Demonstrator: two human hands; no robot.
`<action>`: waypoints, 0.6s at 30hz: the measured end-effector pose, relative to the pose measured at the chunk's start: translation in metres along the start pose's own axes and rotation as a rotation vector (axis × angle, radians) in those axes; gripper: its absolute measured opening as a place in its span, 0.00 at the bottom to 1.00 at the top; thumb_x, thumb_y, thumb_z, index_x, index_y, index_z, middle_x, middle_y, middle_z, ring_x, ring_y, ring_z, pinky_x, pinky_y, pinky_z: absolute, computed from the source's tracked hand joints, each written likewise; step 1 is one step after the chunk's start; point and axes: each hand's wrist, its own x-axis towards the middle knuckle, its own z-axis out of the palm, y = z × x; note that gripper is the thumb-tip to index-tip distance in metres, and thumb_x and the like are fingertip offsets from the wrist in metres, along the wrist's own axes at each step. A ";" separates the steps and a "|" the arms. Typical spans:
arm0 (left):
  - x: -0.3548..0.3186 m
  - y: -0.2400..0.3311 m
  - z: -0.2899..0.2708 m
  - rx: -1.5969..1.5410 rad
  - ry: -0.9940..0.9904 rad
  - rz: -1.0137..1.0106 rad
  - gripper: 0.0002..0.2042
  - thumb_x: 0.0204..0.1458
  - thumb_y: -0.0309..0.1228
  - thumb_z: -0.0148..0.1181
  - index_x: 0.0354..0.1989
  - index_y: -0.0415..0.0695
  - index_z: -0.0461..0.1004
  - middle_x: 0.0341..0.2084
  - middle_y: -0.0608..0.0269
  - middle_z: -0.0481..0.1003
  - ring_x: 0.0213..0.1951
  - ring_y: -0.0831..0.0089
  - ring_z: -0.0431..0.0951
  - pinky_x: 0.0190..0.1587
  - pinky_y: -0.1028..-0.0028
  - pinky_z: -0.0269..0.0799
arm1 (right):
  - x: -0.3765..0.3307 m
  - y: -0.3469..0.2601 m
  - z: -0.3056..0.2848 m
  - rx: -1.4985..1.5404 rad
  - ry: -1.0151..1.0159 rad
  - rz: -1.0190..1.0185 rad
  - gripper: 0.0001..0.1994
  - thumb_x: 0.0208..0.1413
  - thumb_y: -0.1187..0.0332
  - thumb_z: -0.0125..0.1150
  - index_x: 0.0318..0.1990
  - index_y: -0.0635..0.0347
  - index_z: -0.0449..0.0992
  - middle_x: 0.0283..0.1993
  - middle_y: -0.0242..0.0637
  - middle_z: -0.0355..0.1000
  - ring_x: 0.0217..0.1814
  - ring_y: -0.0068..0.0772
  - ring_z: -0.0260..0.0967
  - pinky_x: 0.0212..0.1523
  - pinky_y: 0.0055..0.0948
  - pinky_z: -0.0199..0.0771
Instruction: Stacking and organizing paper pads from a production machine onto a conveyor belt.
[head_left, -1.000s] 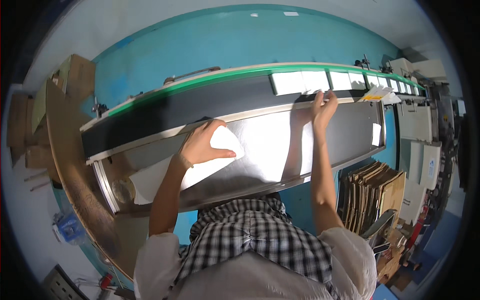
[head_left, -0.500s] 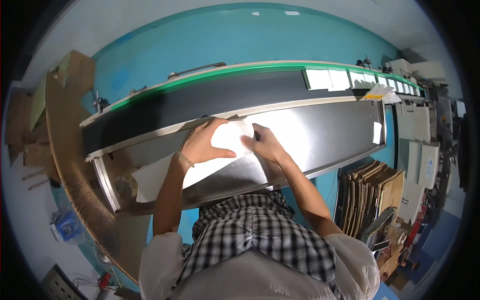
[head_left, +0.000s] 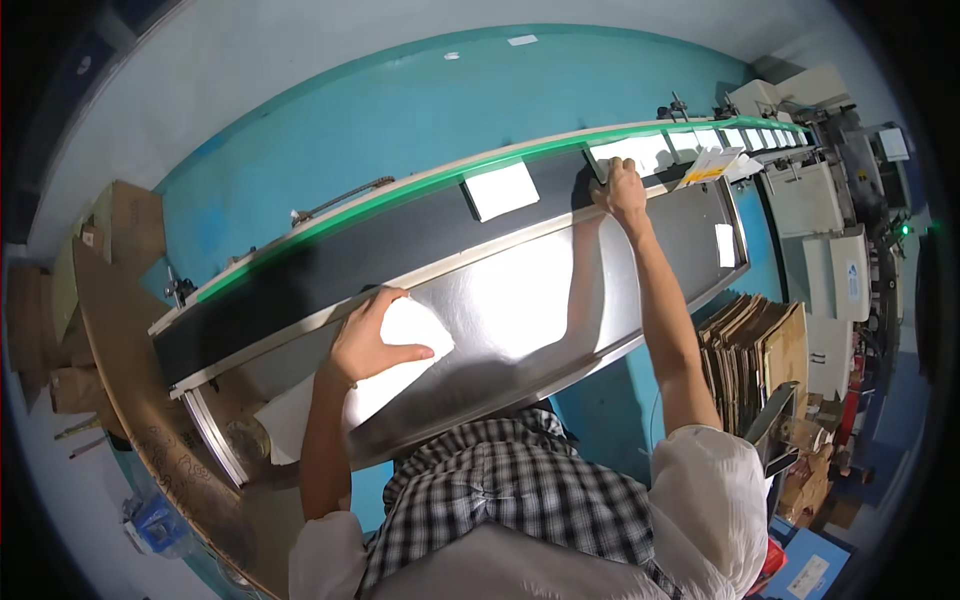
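A long row of thin white sheets [head_left: 375, 385] leans along a shiny metal tray [head_left: 520, 350]. My left hand [head_left: 370, 340] is closed around the upper end of this row, thumb on the near side and fingers on the far side. Beyond the tray runs a dark conveyor belt [head_left: 400, 245] with a green strip along its far edge. My right hand [head_left: 622, 192] reaches over the belt, its bent fingers on the near edge of a white card [head_left: 645, 153]. To its left, another white card [head_left: 500, 190] lies by itself on the belt.
Several more white cards [head_left: 735, 138] line the belt's far right. A white and yellow piece [head_left: 712, 166] sticks up by the rail. Flattened cardboard [head_left: 750, 350] stands at the right, a brown curved board [head_left: 130, 370] at the left. Clamps [head_left: 180, 288] sit along the belt's far side.
My right hand has left the row of sheets and reached right and away to the belt. A lone white card now lies on the belt. The left hand stays at the row; the view has turned.
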 end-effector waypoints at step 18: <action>-0.001 -0.006 0.009 0.014 0.117 0.071 0.42 0.34 0.48 0.80 0.58 0.42 0.69 0.50 0.47 0.75 0.54 0.49 0.75 0.57 0.60 0.70 | -0.180 -0.202 -0.042 0.913 -0.540 -0.148 0.29 0.58 0.52 0.67 0.57 0.67 0.72 0.48 0.46 0.76 0.46 0.36 0.74 0.45 0.34 0.73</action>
